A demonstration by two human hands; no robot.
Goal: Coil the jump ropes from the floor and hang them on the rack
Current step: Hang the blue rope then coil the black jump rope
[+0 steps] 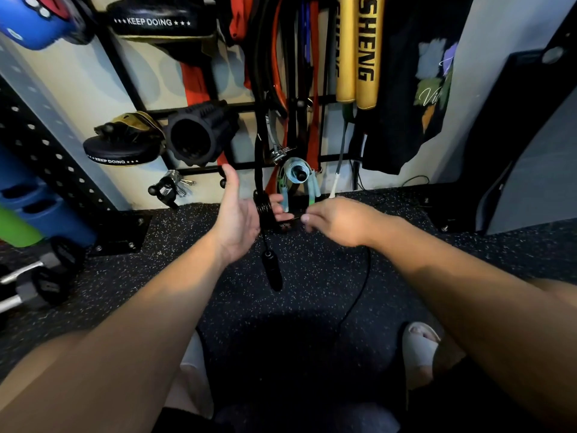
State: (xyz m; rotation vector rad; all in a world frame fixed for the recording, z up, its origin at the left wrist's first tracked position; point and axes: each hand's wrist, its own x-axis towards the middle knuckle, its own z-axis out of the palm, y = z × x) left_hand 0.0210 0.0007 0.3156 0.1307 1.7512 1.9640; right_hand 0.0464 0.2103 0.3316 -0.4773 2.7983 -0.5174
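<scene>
A black jump rope is wound in several loops around the fingers of my left hand, which is held palm up with the thumb raised. One black handle dangles below that hand. My right hand pinches the thin black cord just right of the coil, and the rest of the cord trails down to the floor. A coiled light-blue and green jump rope hangs on a peg of the black wall rack behind my hands.
The rack holds resistance bands, gold pads, a black foam roller, focus mitts and carabiners. A black shirt hangs at right. Dumbbells lie at left on the speckled rubber floor. My sandalled foot stands below.
</scene>
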